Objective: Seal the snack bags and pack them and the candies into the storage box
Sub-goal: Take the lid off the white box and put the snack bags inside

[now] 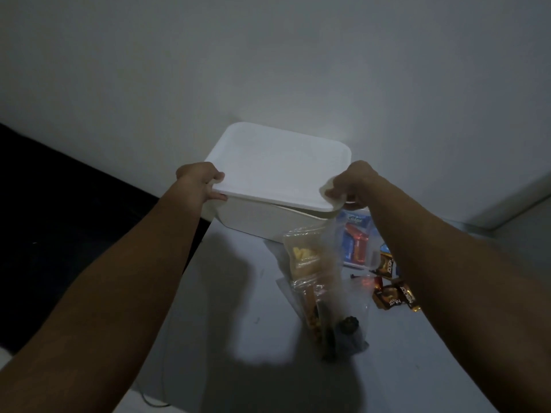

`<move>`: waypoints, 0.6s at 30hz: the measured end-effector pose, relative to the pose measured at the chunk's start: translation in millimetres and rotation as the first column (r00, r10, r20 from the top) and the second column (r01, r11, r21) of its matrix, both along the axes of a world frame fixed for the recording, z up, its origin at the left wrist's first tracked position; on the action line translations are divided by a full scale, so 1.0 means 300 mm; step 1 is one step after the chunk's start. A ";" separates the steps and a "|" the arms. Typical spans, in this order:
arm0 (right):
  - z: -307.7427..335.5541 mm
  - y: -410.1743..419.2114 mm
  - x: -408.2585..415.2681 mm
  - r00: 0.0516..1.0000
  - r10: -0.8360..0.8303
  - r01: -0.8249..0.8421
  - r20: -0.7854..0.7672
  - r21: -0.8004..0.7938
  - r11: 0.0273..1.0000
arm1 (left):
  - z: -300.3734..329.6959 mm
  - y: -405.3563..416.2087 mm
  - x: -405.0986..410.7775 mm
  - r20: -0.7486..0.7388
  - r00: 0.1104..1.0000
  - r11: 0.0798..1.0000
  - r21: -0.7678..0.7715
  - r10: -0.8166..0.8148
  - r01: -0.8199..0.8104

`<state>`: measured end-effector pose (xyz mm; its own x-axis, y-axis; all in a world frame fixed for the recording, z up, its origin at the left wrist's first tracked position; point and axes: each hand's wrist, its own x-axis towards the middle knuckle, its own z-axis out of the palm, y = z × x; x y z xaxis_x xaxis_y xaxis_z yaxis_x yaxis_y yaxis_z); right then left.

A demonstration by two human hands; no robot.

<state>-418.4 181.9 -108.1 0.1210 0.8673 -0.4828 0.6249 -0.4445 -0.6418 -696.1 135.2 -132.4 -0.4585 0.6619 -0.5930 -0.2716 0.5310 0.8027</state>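
The white storage box [262, 219] is sitting at the table's [244, 293] far edge, its lid [277, 165] tilting slightly (a gap is showing at the right). The left hand [198, 181] and right hand [351, 184] are each pinching a near lid corner. Snack bags [310, 263] and candies [390, 293] are lying just beside the box.

A dim home room: bare white wall [268, 55], plain table [238, 263] with snacks.

Matt white plastic storage box [268, 219] and lid [277, 165]; glossy clear plastic snack bags [310, 263]; shiny foil candies [393, 296].
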 end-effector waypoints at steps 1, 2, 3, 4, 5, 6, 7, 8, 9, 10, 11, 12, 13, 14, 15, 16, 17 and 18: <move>-0.001 -0.001 0.006 1.000 -0.010 0.010 -0.024 -0.006 1.000 | -0.004 -0.002 -0.005 0.005 1.000 1.000 0.003 0.005 -0.005; 0.001 -0.004 0.013 0.998 -0.028 0.027 -0.050 -0.007 1.000 | -0.005 -0.003 -0.013 0.010 1.000 1.000 0.005 0.003 -0.003; 0.003 -0.005 0.016 0.996 -0.046 0.046 -0.072 0.000 0.999 | -0.004 -0.003 -0.020 0.017 1.000 1.000 0.010 0.000 0.000; 0.008 -0.006 0.019 0.994 -0.059 0.061 -0.088 0.016 0.998 | -0.003 0.000 -0.029 0.028 1.000 1.000 0.018 0.004 -0.005; 0.014 0.001 0.022 0.994 -0.064 0.067 -0.093 0.034 0.997 | 0.000 0.004 -0.036 0.051 0.999 0.999 0.031 0.012 -0.014; 0.023 0.004 0.023 0.993 -0.066 0.071 -0.096 0.052 0.996 | 0.007 0.002 -0.040 0.081 0.996 0.999 0.040 0.023 -0.026; 0.034 0.006 0.022 0.993 -0.070 0.077 -0.099 0.065 0.995 | 0.015 -0.001 -0.044 0.114 0.993 0.998 0.053 0.033 -0.040; 0.047 0.007 0.020 0.990 -0.076 0.085 -0.114 0.074 0.994 | 0.026 -0.004 -0.045 0.138 0.989 0.996 0.070 0.045 -0.055; 0.057 0.010 0.018 0.987 -0.087 0.098 -0.136 0.079 0.992 | 0.034 -0.001 -0.046 0.157 0.986 0.994 0.088 0.055 -0.070; 0.064 0.009 0.019 0.980 -0.107 0.122 -0.169 0.081 0.989 | 0.038 -0.002 -0.044 0.168 0.984 0.991 0.102 0.064 -0.082; 0.070 0.009 0.019 0.972 -0.124 0.142 -0.201 0.082 0.986 | 0.041 -0.002 -0.041 0.176 0.982 0.990 0.109 0.069 -0.090; 0.077 0.006 0.019 0.967 -0.131 0.152 -0.220 0.082 0.985 | 0.041 -0.001 -0.037 0.175 0.981 0.989 0.106 0.079 -0.099; 0.077 0.004 0.019 0.966 -0.128 0.149 -0.223 0.082 0.985 | 0.038 0.000 -0.031 0.168 0.982 0.990 0.097 0.089 -0.106; 0.074 -0.003 0.021 0.966 -0.125 0.147 -0.226 0.082 0.986 | 0.034 -0.003 -0.026 0.160 0.982 0.990 0.086 0.101 -0.116; 0.069 -0.008 0.024 0.963 -0.131 0.155 -0.235 0.084 0.984 | 0.030 -0.005 -0.022 0.161 0.980 0.989 0.080 0.112 -0.127; 0.065 -0.013 0.026 0.956 -0.144 0.171 -0.254 0.086 0.982 | 0.032 -0.007 -0.019 0.159 0.979 0.988 0.075 0.124 -0.137; 0.059 -0.014 0.028 0.948 -0.157 0.189 -0.276 0.091 0.978 | 0.035 -0.006 -0.018 0.147 0.980 0.987 0.069 0.136 -0.147; 0.058 -0.017 0.030 0.937 -0.170 0.209 -0.306 0.099 0.973 | 0.038 -0.003 -0.020 0.116 0.981 0.984 0.062 0.156 -0.164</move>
<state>-409.3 176.9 -90.8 0.1590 0.8989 -0.4083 0.3123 -0.4382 -0.8429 -702.2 134.3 -121.1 -0.4963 0.6270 -0.6005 -0.4379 0.4164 0.7968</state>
